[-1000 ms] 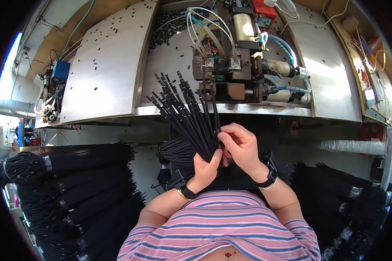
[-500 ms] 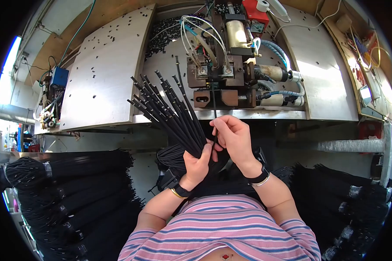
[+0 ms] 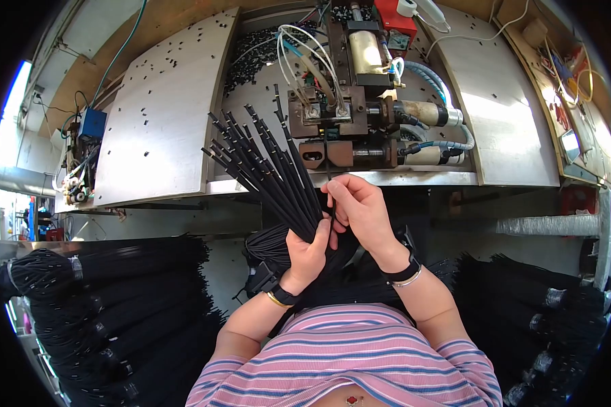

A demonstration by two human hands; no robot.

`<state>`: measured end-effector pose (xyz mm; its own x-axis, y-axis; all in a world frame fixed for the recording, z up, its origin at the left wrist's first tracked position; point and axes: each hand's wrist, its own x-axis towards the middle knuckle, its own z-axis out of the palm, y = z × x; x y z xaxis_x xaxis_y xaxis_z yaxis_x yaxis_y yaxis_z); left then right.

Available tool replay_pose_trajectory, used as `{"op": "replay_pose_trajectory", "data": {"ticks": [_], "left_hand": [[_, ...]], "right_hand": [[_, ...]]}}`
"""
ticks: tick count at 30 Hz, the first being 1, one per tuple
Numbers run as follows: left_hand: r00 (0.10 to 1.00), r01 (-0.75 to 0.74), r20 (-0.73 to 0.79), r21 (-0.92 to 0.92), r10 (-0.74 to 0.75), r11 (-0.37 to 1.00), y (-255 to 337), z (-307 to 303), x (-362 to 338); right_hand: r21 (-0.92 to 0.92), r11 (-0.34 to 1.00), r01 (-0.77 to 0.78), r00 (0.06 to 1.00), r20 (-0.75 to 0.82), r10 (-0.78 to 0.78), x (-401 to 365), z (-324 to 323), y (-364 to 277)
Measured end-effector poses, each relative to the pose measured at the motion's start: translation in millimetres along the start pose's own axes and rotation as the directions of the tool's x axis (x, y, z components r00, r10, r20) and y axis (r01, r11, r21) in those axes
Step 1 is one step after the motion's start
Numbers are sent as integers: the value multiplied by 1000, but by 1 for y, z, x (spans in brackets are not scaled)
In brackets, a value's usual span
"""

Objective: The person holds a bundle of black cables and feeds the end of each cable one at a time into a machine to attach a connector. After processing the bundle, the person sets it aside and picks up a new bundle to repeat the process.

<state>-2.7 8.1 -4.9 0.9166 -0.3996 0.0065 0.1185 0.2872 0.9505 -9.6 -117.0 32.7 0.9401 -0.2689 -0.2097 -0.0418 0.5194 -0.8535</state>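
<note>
Left hand: the left hand [image 3: 309,245] is closed in a fist around the lower part of the bundle of black cords [image 3: 261,161].
Right hand: the right hand [image 3: 363,210] pinches a single cord [image 3: 328,157] between thumb and forefinger, and its other fingers are curled.
Where the cords are: the bundle fans out from the left fist towards 11 o'clock, over the steel plate [image 3: 159,115]. The single cord stands nearly upright, towards 12 o'clock, with its top at the machine [image 3: 339,112].
Handling: the cords look thin and light, stiff enough to stand but probably springy. The smooth sheath may slip between the fingers. I judge that a pinch close below the tip guides one cord best, while a full fist holds the rest.
Around: tied bundles [image 3: 108,298] of the same cords lie at 8 o'clock, and more at 4 o'clock.
Hidden or unclear: the lower ends of the held cords are behind the hands. I cannot tell if the tip of the single cord is inside the machine. The edges of the view are dark and bent.
</note>
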Motion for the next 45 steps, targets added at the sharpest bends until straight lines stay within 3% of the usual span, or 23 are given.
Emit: {"op": "replay_pose_trajectory", "data": {"ticks": [7, 10, 15, 31, 39, 42, 45], "left_hand": [[1000, -3, -18, -51, 2, 999, -9, 1, -5], [999, -2, -44, -59, 0, 998, -13, 1, -12], [998, 5, -58, -76, -9, 997, -11, 3, -15], [998, 41, -50, -83, -45, 996, -4, -5, -14], [999, 35, 34, -55, -33, 998, -13, -5, -20], [998, 55, 42, -54, -52, 997, -18, -4, -27], [997, 68, 27, -82, -66, 994, -22, 0, -32]], "right_hand": [[-192, 980, -59, 993, 86, 77, -5, 1, -8], [-218, 972, 89, 996, 49, -80, -19, -2, 0], [-85, 991, 107, 988, -99, -115, -25, 4, 4], [-101, 994, 30, 999, -23, -32, -8, 1, 12], [-164, 984, -71, 989, 115, 91, -16, -1, -1], [-276, 953, 125, 992, 42, -118, -25, -3, 7], [-291, 952, 93, 996, 17, -92, -30, -7, 7]]}}
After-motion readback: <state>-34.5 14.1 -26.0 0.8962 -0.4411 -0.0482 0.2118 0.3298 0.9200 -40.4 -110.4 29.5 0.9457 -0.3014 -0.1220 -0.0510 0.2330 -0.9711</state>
